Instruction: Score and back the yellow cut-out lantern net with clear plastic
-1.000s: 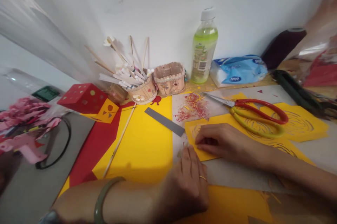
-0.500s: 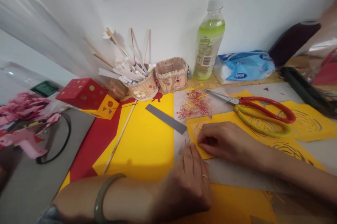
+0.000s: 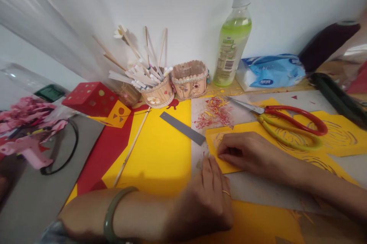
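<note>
A piece of yellow paper (image 3: 212,135) with fine curved cuts lies on the grey work surface. My right hand (image 3: 249,152) rests on it, fingers curled into a pinch; what they hold, if anything, is hidden. My left hand (image 3: 208,198), with a ring and a green bangle, is closed at the paper's lower left edge, fingertips pressed together on it. The tip of a grey ruler (image 3: 183,129) lies just left of the paper. Scissors (image 3: 286,119) with red and yellow handles lie open beyond my right hand, over more cut yellow paper (image 3: 344,137).
Red and yellow scraps (image 3: 215,114) are heaped near the scissors. A green drink bottle (image 3: 233,41), a tissue pack (image 3: 272,72) and two decorated holders (image 3: 190,83) stand along the wall. Leftward are a red-and-yellow box (image 3: 91,100), a thin stick (image 3: 132,146) and a pink glue gun (image 3: 30,150).
The whole view has shifted slightly, so things appear a little farther right. Both hands keep nearly the same pose at the yellow paper.
</note>
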Motion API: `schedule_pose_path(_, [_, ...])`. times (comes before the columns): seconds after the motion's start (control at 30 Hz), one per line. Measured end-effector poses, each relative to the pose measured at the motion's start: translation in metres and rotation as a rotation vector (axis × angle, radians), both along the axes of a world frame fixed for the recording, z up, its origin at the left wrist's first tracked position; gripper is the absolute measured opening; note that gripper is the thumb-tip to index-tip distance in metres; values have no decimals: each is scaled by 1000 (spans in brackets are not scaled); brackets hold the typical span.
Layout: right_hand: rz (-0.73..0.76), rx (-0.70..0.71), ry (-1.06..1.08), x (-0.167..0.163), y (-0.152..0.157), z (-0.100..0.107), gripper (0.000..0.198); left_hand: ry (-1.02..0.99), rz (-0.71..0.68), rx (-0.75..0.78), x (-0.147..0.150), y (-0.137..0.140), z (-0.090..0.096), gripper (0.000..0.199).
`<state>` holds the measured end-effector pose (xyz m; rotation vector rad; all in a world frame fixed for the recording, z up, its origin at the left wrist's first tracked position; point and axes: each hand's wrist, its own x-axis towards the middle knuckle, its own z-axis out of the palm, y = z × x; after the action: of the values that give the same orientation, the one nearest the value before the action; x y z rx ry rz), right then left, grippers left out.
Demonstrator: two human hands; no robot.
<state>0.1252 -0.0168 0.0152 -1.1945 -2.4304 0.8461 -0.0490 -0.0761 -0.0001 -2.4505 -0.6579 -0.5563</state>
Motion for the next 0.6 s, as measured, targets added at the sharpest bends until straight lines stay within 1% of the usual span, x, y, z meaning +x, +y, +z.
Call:
schedule_pose_path(0.23, [-17,3,14,2,0,-1,17,-6,5,20,0,0,0,19])
schedule_pose_path(0.4, [-17,18,-10,2,-1,-3,13,-33,6,20,1,-1,-3,19])
schedule_pose_path(0.6, [-10,0,62,3,1,0,21,-17,4,18,0,1,-4,22])
